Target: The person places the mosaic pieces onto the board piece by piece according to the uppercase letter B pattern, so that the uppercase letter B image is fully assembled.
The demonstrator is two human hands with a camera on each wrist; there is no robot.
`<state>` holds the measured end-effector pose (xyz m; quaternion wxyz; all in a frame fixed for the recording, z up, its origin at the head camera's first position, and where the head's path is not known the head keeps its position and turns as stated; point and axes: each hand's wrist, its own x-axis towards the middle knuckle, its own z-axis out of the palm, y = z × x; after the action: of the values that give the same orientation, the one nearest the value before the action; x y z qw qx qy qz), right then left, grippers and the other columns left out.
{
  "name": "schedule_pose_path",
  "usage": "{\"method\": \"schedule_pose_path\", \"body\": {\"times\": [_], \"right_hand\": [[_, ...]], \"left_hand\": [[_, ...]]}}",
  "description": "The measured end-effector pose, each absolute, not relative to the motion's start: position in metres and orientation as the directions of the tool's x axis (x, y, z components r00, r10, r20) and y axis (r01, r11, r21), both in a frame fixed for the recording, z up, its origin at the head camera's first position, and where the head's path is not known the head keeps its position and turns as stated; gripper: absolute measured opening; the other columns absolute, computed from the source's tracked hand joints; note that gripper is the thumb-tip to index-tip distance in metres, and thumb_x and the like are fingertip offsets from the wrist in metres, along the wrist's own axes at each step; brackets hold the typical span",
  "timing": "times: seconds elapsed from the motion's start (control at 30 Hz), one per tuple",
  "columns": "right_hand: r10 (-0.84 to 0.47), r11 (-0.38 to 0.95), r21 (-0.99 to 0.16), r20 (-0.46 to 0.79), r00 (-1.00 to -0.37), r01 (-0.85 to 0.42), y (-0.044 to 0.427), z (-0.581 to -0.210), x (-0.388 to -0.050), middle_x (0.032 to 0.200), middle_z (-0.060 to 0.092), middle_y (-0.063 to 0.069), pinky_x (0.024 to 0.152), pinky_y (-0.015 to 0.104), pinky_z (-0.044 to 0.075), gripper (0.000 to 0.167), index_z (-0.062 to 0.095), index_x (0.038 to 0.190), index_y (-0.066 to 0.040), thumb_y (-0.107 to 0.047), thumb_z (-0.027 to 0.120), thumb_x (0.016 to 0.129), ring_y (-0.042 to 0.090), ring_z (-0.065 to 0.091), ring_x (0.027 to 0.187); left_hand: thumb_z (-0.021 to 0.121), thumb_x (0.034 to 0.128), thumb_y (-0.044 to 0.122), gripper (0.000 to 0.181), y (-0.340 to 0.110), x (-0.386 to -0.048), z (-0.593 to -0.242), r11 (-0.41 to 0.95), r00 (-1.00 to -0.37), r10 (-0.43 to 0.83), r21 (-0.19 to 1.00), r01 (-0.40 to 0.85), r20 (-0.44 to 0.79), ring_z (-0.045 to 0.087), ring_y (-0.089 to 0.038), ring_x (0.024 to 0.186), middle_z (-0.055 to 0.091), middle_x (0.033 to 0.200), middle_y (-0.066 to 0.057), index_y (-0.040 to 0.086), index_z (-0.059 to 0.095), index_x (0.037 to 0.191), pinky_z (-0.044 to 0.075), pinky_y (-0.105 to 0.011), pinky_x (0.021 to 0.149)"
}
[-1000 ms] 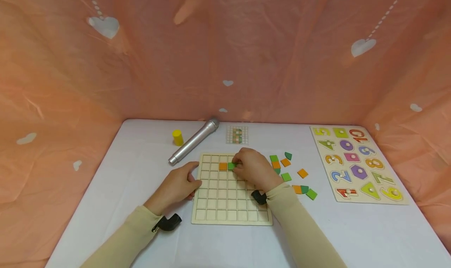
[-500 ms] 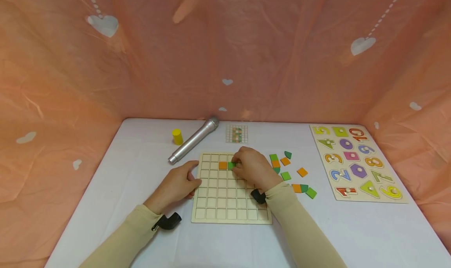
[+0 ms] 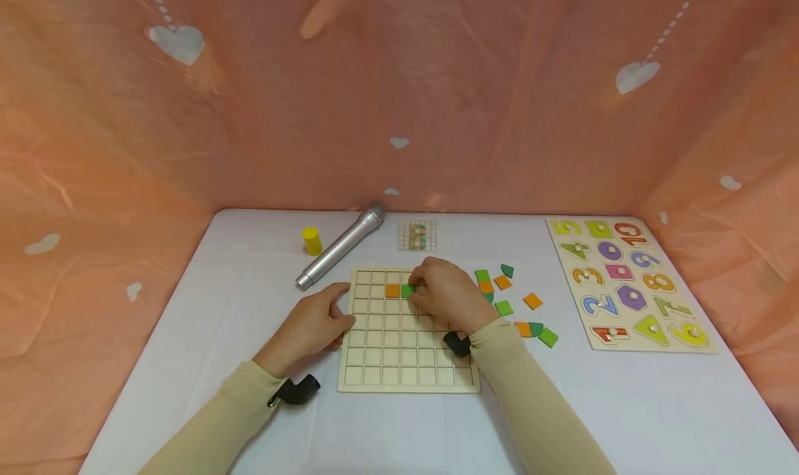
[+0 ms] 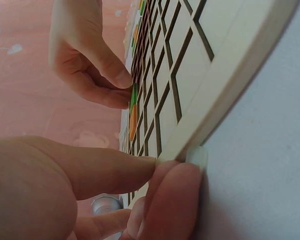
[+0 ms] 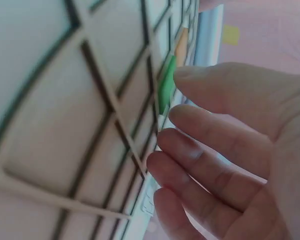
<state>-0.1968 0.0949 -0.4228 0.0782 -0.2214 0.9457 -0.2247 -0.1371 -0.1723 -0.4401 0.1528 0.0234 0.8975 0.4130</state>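
A square wooden grid board (image 3: 399, 336) lies on the white table, with an orange square tile (image 3: 392, 291) and a green square tile (image 3: 408, 291) side by side in its upper cells. My left hand (image 3: 312, 322) grips the board's left edge, thumb on top and fingers at the side and below, as the left wrist view shows. Over the upper right part of the board is my right hand (image 3: 452, 295). In the right wrist view its thumb touches the green tile (image 5: 167, 86), which lies in a cell. The other fingers are loosely bent, with the index fingertip close to that tile.
Loose orange and green tiles (image 3: 503, 308) lie right of the board. A small pattern card (image 3: 417, 236), a silver microphone (image 3: 341, 247) and a yellow cylinder (image 3: 311, 241) stand or lie behind it. A wooden number puzzle (image 3: 630, 291) is at the far right.
Both hands keep nearly the same places on the board, and the tiles stay where they were. The head view has shifted slightly.
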Motion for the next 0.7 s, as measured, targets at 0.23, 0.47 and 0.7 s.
{"method": "schedule_pose_path", "body": {"times": [0.23,0.47,0.7], "right_hand": [[-0.411,0.792,-0.514,-0.047,-0.911,-0.330,0.122,-0.412,-0.200,0.119,0.074,0.006,0.097,0.047,0.060,0.027,0.079,0.123,-0.009,-0.025,0.070,0.102,0.026,0.071,0.107],[-0.300,0.823,-0.524,-0.071,-0.951,-0.220,0.170,-0.406,-0.190,0.124,0.074,0.006,0.095,0.047,0.059,0.028,0.079,0.124,-0.009,-0.027,0.068,0.105,0.025,0.070,0.107],[-0.239,0.839,-0.521,-0.095,-0.966,-0.156,0.201,-0.411,-0.182,0.118,0.074,0.008,0.087,0.039,0.060,0.026,0.079,0.122,-0.008,-0.024,0.075,0.101,0.023,0.066,0.098]], "left_hand": [[0.073,0.1002,0.012,0.070,-0.174,-0.138,-0.440,0.653,-0.952,0.165,0.752,-0.090,-0.258,0.066,-0.016,0.061,0.068,0.086,-0.007,0.006,0.043,0.163,0.058,-0.029,0.059],[0.072,0.1006,0.012,0.070,-0.174,-0.139,-0.440,0.658,-0.949,0.181,0.749,-0.077,-0.257,0.066,-0.015,0.061,0.068,0.086,-0.007,0.005,0.043,0.163,0.057,-0.028,0.060],[0.071,0.1008,0.012,0.069,-0.179,-0.140,-0.441,0.667,-0.950,0.169,0.740,-0.086,-0.263,0.066,-0.016,0.062,0.067,0.085,-0.007,0.005,0.042,0.163,0.057,-0.030,0.062]]}}
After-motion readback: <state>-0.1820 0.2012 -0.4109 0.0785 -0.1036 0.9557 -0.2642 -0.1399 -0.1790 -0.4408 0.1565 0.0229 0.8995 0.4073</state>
